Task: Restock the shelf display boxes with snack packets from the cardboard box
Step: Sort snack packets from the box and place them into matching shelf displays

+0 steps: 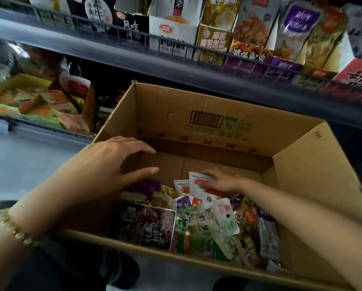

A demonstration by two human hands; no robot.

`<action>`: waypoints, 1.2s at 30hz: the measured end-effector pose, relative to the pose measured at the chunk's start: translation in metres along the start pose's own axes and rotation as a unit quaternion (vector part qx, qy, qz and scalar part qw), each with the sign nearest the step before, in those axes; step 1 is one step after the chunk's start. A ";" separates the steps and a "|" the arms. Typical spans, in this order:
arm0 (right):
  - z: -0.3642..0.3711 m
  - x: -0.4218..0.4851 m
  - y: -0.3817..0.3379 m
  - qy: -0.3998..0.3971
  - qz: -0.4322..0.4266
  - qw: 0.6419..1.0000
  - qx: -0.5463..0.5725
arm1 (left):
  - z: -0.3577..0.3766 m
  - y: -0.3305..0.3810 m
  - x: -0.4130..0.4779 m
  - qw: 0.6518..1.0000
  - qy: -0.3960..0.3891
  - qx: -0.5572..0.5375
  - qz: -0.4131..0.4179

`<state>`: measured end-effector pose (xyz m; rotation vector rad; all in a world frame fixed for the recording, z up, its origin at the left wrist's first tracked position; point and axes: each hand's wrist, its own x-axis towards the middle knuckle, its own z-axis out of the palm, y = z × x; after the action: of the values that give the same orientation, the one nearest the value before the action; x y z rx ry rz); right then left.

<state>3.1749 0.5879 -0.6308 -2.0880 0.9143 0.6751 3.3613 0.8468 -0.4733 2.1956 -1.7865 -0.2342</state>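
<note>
Snack packets (207,219) lie heaped in the near half of the cardboard box (165,114). The right hand (220,181) is nearer, its fingers on a white-orange packet (196,179); I cannot tell if it grips. The left hand (113,164) hovers above with fingers spread and relaxed.

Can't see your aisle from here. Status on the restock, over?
Left hand open, above cardboard box left wall. Right hand inside, on a white-and-orange packet; grip unclear. Nothing in the way.
</note>
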 end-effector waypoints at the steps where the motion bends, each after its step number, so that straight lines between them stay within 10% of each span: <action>1: 0.000 0.002 -0.002 -0.009 0.005 1.000 0.002 | 0.000 0.000 0.000 1.000 0.000 -0.005 -0.003; 17: -0.029 -0.001 -0.016 -0.089 -0.044 0.995 0.021 | 0.005 -0.010 0.002 1.000 0.001 -0.019 -0.002; 23: -0.041 -0.053 -0.026 0.064 -0.176 0.982 0.027 | 0.002 -0.009 0.003 0.999 -0.004 -0.045 -0.013; 29: -0.078 -0.121 -0.043 0.345 -0.247 0.890 0.168 | -0.008 0.001 0.011 0.992 -0.025 -0.108 -0.053; 36: -0.084 -0.168 -0.080 0.337 -0.296 0.814 0.370 | -0.027 0.068 0.060 0.963 -0.021 -0.257 -0.082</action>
<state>3.1494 0.6229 -0.4315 -1.6947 0.6409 -0.7116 3.3194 0.7793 -0.4218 1.9597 -1.3610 -0.7002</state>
